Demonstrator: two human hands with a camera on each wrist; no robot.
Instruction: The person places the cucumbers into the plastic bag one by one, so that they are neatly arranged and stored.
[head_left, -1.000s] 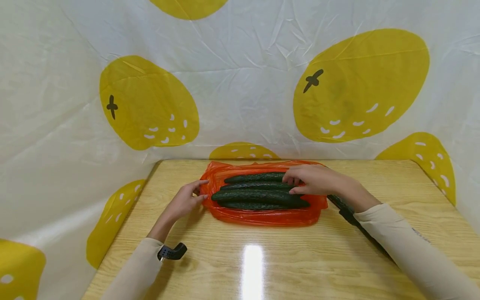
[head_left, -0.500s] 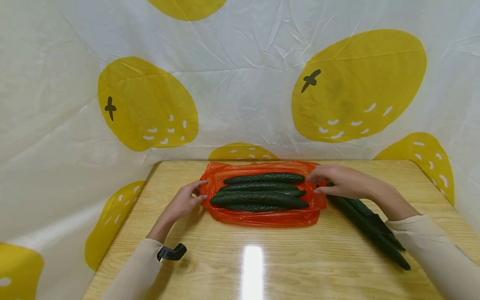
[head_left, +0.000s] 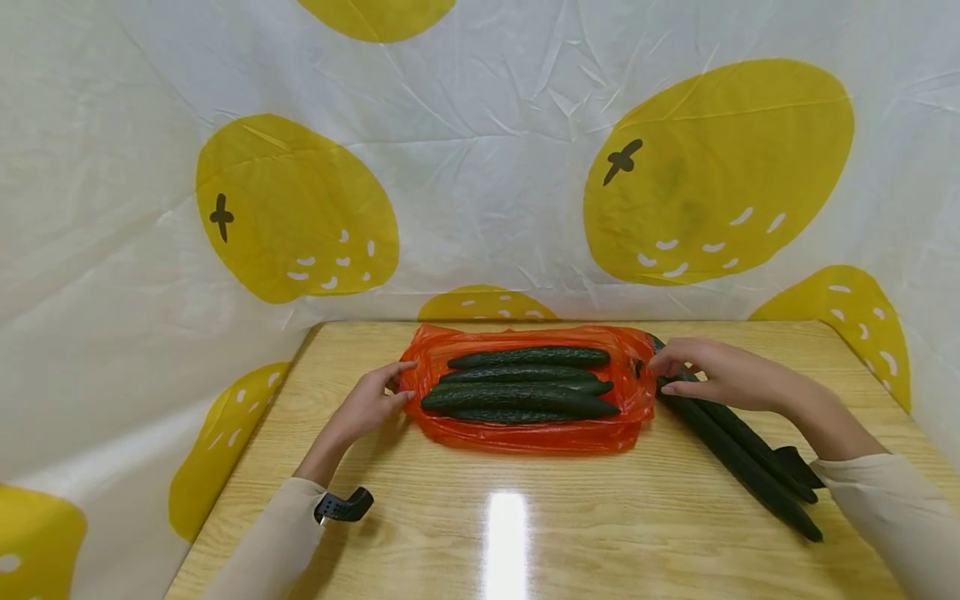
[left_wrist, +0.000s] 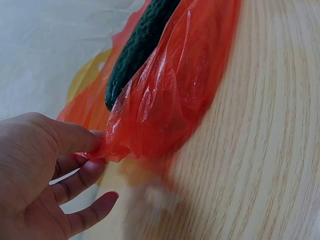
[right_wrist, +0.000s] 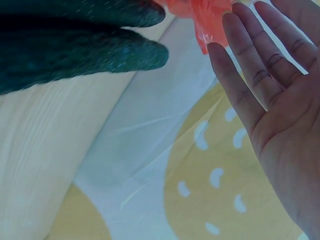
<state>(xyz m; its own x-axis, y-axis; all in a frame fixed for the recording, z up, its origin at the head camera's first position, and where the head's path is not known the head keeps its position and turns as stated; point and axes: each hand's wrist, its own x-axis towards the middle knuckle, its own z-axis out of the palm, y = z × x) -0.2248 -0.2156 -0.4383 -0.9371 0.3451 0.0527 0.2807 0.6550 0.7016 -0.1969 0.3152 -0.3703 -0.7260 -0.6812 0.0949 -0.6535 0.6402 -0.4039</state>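
Several dark green cucumbers (head_left: 525,396) lie side by side on a red plastic bag (head_left: 517,435), whose crumpled edges surround them. At the bag's left end my left hand (head_left: 369,403) pinches its edge between thumb and fingers; the left wrist view shows this film (left_wrist: 165,105) drawn up beside a cucumber's tip (left_wrist: 132,60). My right hand (head_left: 727,375) hovers at the bag's right end, above the upper ends of two loose cucumbers (head_left: 738,454). In the right wrist view its fingers (right_wrist: 245,55) are nearly straight, close to the red film (right_wrist: 207,25); contact is unclear.
The wooden table (head_left: 420,517) ends at a white cloth (head_left: 480,200) with yellow fruit prints, hanging behind and at the left. Each wrist wears a black device, the left one (head_left: 345,504) clear of its sleeve. Both loose cucumbers slant towards the right front.
My right hand has drawn back to the right from over the cucumbers on the bag, beyond the bag's right edge. The two loose cucumbers are now more exposed. My left hand keeps its place.
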